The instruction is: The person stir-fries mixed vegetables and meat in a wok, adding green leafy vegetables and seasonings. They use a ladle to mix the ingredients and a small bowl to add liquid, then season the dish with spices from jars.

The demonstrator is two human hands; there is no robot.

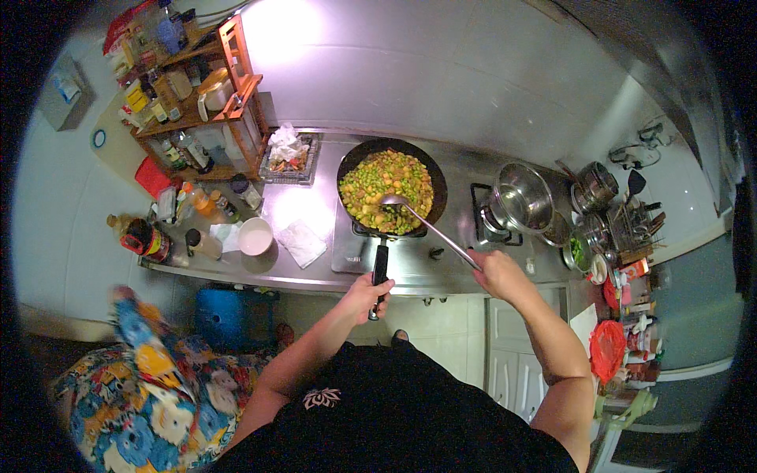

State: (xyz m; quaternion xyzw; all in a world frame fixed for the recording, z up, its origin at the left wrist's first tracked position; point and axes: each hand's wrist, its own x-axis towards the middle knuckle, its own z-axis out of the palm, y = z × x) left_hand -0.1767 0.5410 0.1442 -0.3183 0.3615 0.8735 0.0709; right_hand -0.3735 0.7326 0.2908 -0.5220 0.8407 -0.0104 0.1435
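Note:
A black wok (439,189) stands over the left burner of the steel counter, filled with green peas and diced yellow and brown food (387,183). My left hand (365,295) is closed around the wok's black handle (381,266). In my right hand (494,273) is the shaft of a metal ladle (443,239). The ladle's bowl rests on the food near the front of the wok, its underside partly facing up. A folded white paper (302,242) and a pink-white bowl (255,236) are to the left of the wok.
Steel bowls (523,198) sit on the right burner (482,222), beside pots and a utensil rack (636,230). Bottles and jars crowd the left counter below a wooden shelf (195,115). A clear tray (290,171) holds scraps. A person in patterned clothing (154,402) is at lower left.

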